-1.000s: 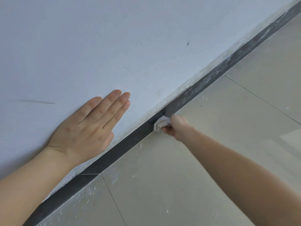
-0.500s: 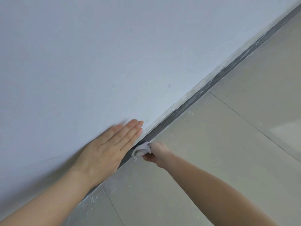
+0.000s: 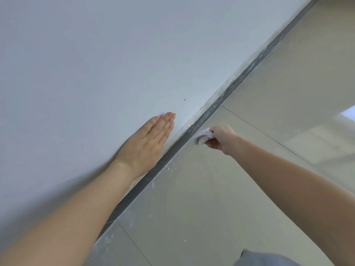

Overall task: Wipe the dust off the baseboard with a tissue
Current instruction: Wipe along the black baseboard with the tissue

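A dark grey baseboard [image 3: 238, 83] runs diagonally from the lower left to the upper right where the white wall meets the tiled floor. Its far stretch carries pale dust; the stretch near my hands looks darker. My right hand [image 3: 221, 137] grips a crumpled white tissue [image 3: 203, 136] and holds it against the baseboard's lower edge. My left hand [image 3: 148, 143] lies flat on the wall just above the baseboard, fingers straight and together.
The white wall [image 3: 96, 64] fills the left and top. Glossy beige floor tiles [image 3: 230, 189] carry white dust crumbs along the baseboard. A bit of grey-blue clothing [image 3: 265, 258] shows at the bottom edge.
Both hands have shifted along the baseboard toward its far, upper-right stretch, and the camera swung with them. The tissue stays in my right hand.
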Available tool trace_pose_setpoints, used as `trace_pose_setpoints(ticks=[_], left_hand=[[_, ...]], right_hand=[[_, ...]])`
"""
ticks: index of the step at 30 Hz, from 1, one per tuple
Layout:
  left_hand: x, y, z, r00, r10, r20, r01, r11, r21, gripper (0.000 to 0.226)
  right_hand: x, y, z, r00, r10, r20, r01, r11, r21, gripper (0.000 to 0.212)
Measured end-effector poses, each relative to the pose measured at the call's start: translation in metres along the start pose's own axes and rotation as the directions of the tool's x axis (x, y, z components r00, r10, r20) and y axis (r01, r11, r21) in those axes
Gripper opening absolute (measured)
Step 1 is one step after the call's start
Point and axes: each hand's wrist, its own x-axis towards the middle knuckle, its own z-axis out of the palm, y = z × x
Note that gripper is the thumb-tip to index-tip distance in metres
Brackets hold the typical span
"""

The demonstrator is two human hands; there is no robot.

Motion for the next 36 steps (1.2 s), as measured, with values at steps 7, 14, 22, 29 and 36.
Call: trace_pose_setpoints(ticks=[7, 14, 22, 29, 36], left_hand=[[0.025, -0.010, -0.006, 0.996, 0.041, -0.082, -0.043, 0.999, -0.025, 0.064], [0.038, 0.000, 0.012, 0.996, -0.014, -0.086, 0.009, 0.998, -0.059, 0.060], [0.117, 0.009, -0.019, 0.975, -0.200, 0.102, 0.221, 0.930, -0.292, 0.068], [0.218, -0.017, -0.064, 0.937, -0.318, 0.142, 0.343, 0.911, -0.227, 0.070], [0.221, 0.012, -0.047, 0.922, -0.374, 0.098, 0.379, 0.924, -0.049, 0.069]], right_hand=[[-0.049, -0.037, -0.030, 0.990, -0.091, -0.105, 0.073, 0.983, -0.166, 0.021], [-0.045, -0.069, -0.038, 0.985, -0.144, 0.094, 0.169, 0.910, -0.378, 0.019], [0.039, -0.079, -0.076, 0.987, -0.022, 0.161, 0.114, 0.800, -0.589, 0.026], [0.085, -0.131, -0.117, 0.982, -0.038, 0.183, 0.142, 0.789, -0.598, 0.028], [0.131, -0.136, -0.098, 0.855, 0.163, 0.492, 0.362, 0.491, -0.793, 0.024]])
